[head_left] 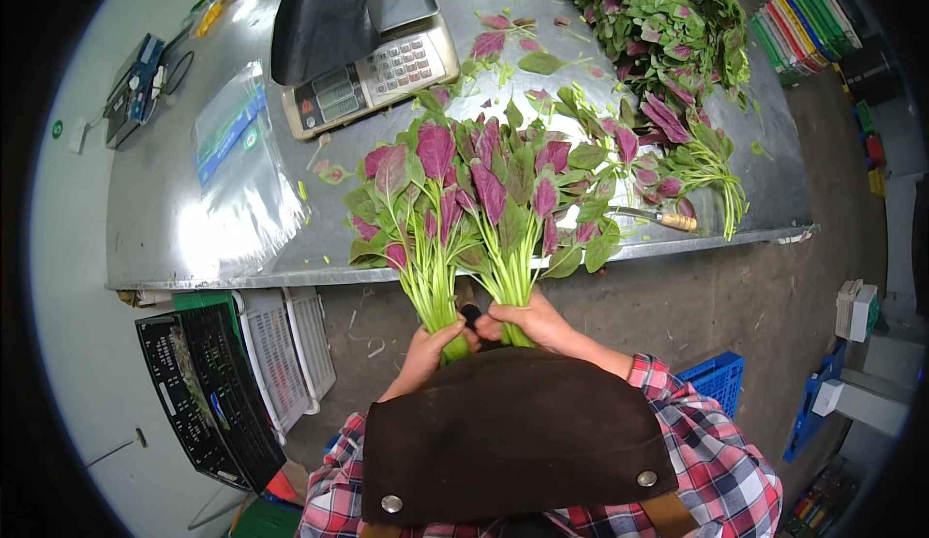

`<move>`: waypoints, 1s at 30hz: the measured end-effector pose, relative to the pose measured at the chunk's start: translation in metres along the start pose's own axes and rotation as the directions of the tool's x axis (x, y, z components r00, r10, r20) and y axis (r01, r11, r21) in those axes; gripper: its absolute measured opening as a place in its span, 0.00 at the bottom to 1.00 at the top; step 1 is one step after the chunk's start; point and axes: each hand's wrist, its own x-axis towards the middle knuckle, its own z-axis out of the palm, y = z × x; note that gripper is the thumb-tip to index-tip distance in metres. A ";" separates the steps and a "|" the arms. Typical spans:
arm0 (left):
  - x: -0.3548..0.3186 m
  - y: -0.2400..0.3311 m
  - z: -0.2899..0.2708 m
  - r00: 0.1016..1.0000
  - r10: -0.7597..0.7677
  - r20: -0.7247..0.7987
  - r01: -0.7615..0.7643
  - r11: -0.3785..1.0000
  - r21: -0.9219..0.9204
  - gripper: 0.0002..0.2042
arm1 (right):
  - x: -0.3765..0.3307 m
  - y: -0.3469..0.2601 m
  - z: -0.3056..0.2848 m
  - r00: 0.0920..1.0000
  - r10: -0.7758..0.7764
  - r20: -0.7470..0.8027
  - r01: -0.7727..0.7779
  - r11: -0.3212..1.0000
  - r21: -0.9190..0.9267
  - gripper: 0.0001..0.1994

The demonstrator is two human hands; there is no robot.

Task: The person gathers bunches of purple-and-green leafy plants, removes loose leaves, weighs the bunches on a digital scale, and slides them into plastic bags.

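Note:
Both of my hands grip bunches of red-and-green amaranth by their pale green stems, in front of my brown apron. My left hand is closed round the stems of the left bunch. Round the stems of the right bunch my right hand is wrapped, with the thumb on top. The leafy heads of both bunches lean over the table's front edge and touch each other. To their right lies a knife with a wooden handle, beside loose amaranth stalks.
On the metal table stand a scale and a large amaranth heap. Clear plastic bags lie at the left, near a small dark device. Crates stand below left; a blue pallet is on the floor.

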 end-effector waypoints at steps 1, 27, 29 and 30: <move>-0.008 0.015 -0.005 0.999 0.027 -0.032 -0.025 0.996 0.086 0.11 | -0.014 -0.018 0.004 0.998 -0.009 -0.064 0.000 0.991 -0.131 0.09; -0.010 0.113 0.041 0.996 0.074 0.050 -0.058 0.964 -0.258 0.14 | -0.012 -0.072 0.080 0.959 -0.284 -0.014 0.283 0.958 -0.052 0.10; 0.012 0.034 -0.003 0.967 -0.127 0.221 0.208 0.893 -0.400 0.16 | 0.021 -0.015 0.044 0.998 -0.051 0.040 0.049 0.998 0.050 0.09; 0.009 0.018 -0.006 0.943 -0.232 0.239 0.323 0.809 -0.491 0.16 | 0.025 0.001 0.036 0.999 -0.045 -0.016 0.045 0.999 -0.016 0.12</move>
